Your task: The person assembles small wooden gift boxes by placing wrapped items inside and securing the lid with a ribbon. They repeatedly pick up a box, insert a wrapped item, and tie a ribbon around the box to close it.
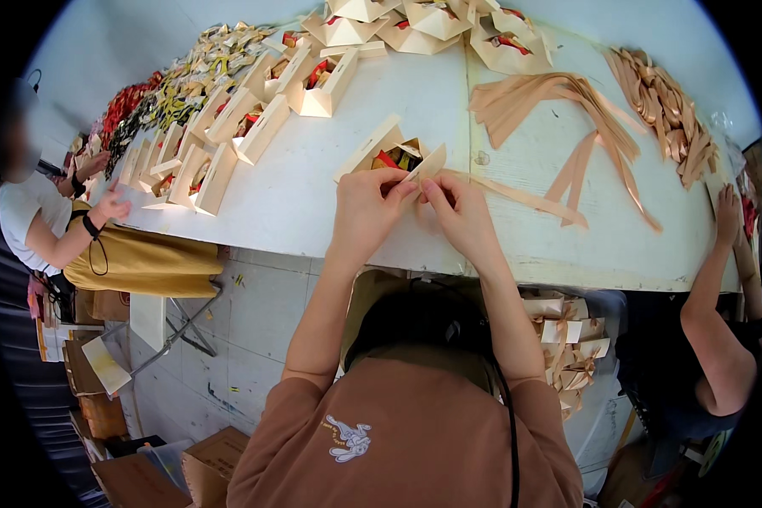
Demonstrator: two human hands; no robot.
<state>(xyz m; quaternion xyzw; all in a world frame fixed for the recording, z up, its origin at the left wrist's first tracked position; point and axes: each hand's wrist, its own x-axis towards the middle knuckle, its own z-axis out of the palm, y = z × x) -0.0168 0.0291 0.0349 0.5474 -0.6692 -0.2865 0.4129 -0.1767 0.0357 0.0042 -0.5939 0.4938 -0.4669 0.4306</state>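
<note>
Near the table's front edge, a cream folded-paper gift box (371,152) stands with its top apart, showing red, yellow and dark wrapped packets (402,157) inside. My left hand (362,212) pinches the near side of the box, thumb and forefinger closed at its corner. Close beside it, my right hand (461,216) is closed in a pinch on a tan satin ribbon (516,196) at the box's near right edge. One length of that ribbon trails right across the table. Exactly how the ribbon passes through the box is hidden by my fingers.
Loose tan ribbons (559,93) lie at the right, with a bundle (665,110) beyond. Several filled boxes (247,123) stand left, more (427,25) at the back. Packets (216,55) are heaped far left. Co-workers sit left (68,220) and right (703,330). Finished boxes (567,339) fill a container below.
</note>
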